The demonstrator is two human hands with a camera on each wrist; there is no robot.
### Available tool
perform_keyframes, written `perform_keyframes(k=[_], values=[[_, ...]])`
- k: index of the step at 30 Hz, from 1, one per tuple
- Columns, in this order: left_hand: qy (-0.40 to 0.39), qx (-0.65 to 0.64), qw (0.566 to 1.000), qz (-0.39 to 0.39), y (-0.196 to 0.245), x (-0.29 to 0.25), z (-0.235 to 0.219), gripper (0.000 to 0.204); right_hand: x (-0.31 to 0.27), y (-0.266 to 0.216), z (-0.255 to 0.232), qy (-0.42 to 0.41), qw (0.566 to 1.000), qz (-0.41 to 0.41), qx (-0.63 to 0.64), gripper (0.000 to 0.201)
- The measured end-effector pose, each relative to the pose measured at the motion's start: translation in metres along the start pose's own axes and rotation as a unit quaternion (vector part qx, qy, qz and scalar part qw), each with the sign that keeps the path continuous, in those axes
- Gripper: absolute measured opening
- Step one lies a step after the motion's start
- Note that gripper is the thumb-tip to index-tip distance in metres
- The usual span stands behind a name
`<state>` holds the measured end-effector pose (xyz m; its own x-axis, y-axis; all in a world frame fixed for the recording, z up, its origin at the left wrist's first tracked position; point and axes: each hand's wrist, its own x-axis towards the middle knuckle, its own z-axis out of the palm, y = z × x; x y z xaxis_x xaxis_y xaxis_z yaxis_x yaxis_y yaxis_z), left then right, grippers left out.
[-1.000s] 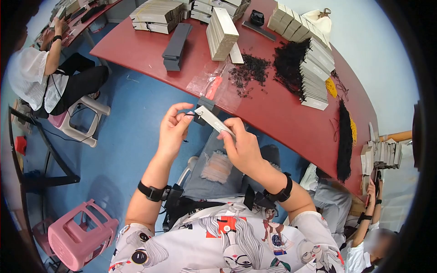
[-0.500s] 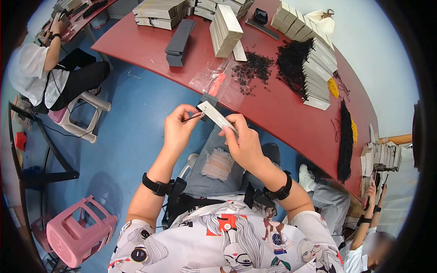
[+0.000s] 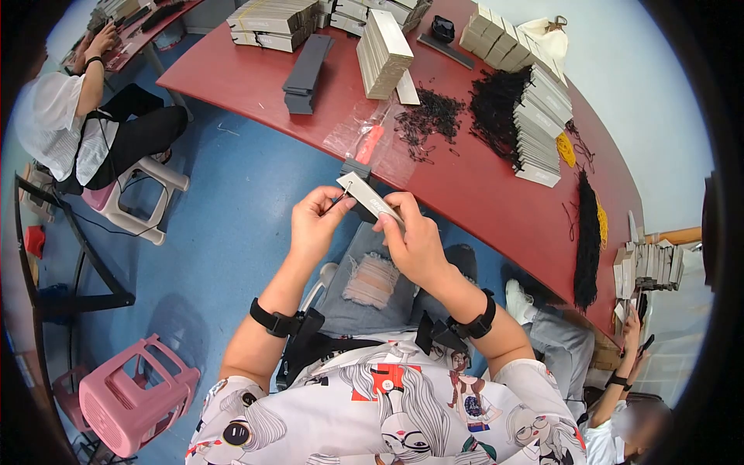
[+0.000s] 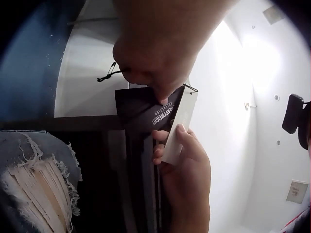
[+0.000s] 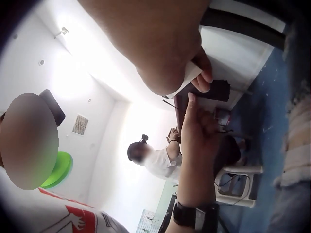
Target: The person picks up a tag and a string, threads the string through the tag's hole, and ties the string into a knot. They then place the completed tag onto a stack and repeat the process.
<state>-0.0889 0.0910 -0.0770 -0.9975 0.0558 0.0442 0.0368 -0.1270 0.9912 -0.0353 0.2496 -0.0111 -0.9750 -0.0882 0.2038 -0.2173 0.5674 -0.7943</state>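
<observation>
My right hand (image 3: 407,232) grips a long white card tag (image 3: 368,200) with printed lettering, held slanted above my lap. A dark tag (image 4: 146,111) lies behind the white tag (image 4: 179,124) in the left wrist view. My left hand (image 3: 318,221) pinches a thin black string loop (image 3: 337,201) at the white tag's upper end. In the left wrist view the black string (image 4: 108,74) hangs beside my left fingers (image 4: 155,73). In the right wrist view both hands meet at the tag's end (image 5: 187,77).
The red table (image 3: 465,186) ahead carries stacks of card tags (image 3: 384,50), grey tag piles (image 3: 306,70), heaps of black strings (image 3: 430,116), and a plastic bag (image 3: 364,139). A seated person (image 3: 70,124) is at left, a pink stool (image 3: 128,395) near my left elbow, another person (image 3: 628,403) at lower right.
My left hand has moved right and closer to the tag's end with the string. The right hand and the tag have dropped slightly toward my lap.
</observation>
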Motion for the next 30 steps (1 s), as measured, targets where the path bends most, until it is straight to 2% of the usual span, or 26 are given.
perform_keyframes(k=[2,6,8,9,11,12,14,15,16,17,18,19,20,22,24,25,26,27,28,30], values=[[-0.072,-0.058,0.995,-0.026,0.006,-0.004,0.000,0.007,0.001,0.001,-0.001,0.000,1.000,0.003,0.006,0.019],[-0.105,-0.086,0.990,-0.032,0.007,-0.008,-0.003,0.007,0.002,-0.004,-0.009,-0.009,1.000,0.017,-0.003,0.013],[-0.153,-0.089,0.983,-0.042,0.009,-0.008,-0.009,0.007,0.004,-0.010,-0.018,-0.089,0.991,0.015,-0.103,0.017],[-0.153,-0.090,0.983,-0.042,0.008,-0.008,-0.012,0.007,0.005,-0.014,-0.021,-0.089,0.991,0.015,-0.103,0.017],[-0.172,-0.062,0.982,-0.046,0.006,-0.008,-0.016,0.006,0.006,-0.021,-0.023,-0.107,0.959,-0.040,-0.261,0.025],[-0.174,-0.062,0.982,-0.046,0.007,-0.010,-0.015,0.006,0.006,-0.019,-0.020,-0.105,0.959,-0.039,-0.261,0.025],[-0.140,-0.086,0.986,-0.027,0.012,-0.014,-0.014,0.007,0.005,-0.017,-0.009,-0.079,0.976,-0.083,-0.185,0.025],[-0.142,-0.085,0.986,-0.026,0.011,-0.015,-0.016,0.007,0.004,-0.019,-0.005,-0.096,0.991,-0.015,-0.097,0.019],[-0.144,-0.082,0.986,-0.026,0.010,-0.016,-0.020,0.007,0.001,-0.019,0.002,-0.094,0.991,-0.016,-0.096,0.019],[-0.145,-0.077,0.986,-0.026,0.009,-0.018,-0.023,0.007,-0.002,-0.014,0.012,-0.095,0.993,0.023,0.059,0.016],[-0.145,-0.076,0.986,-0.026,0.010,-0.021,-0.025,0.007,-0.004,-0.005,0.021,-0.095,0.970,0.063,0.213,0.015],[-0.139,-0.083,0.987,-0.020,0.012,-0.024,-0.026,0.009,-0.002,0.000,0.026,-0.128,0.949,0.082,0.277,0.022],[-0.136,-0.091,0.986,-0.012,0.015,-0.026,-0.027,0.011,-0.003,0.003,0.029,-0.124,0.949,0.082,0.279,0.022],[-0.144,-0.087,0.986,-0.016,0.019,-0.033,-0.026,0.015,-0.004,0.003,0.034,-0.147,0.894,0.149,0.397,0.028],[-0.149,-0.084,0.985,-0.018,0.025,-0.039,-0.026,0.019,-0.004,-0.001,0.030,-0.146,0.910,0.117,0.369,0.027],[-0.151,-0.088,0.985,-0.015,0.029,-0.041,-0.028,0.020,-0.007,-0.006,0.027,-0.132,0.960,0.072,0.236,0.025],[-0.153,-0.091,0.984,-0.011,0.031,-0.042,-0.030,0.023,-0.010,-0.010,0.024,-0.115,0.988,0.026,0.097,0.024],[-0.156,-0.089,0.984,-0.011,0.033,-0.043,-0.035,0.023,-0.013,-0.013,0.025,-0.074,0.996,-0.009,0.052,0.021],[-0.154,-0.138,0.978,-0.038,0.034,-0.044,-0.040,0.025,-0.013,-0.016,0.022,-0.070,0.996,-0.009,0.053,0.021],[-0.154,-0.182,0.969,-0.067,0.035,-0.042,-0.044,0.028,-0.012,-0.018,0.016,-0.060,0.996,-0.045,-0.055,0.020]])
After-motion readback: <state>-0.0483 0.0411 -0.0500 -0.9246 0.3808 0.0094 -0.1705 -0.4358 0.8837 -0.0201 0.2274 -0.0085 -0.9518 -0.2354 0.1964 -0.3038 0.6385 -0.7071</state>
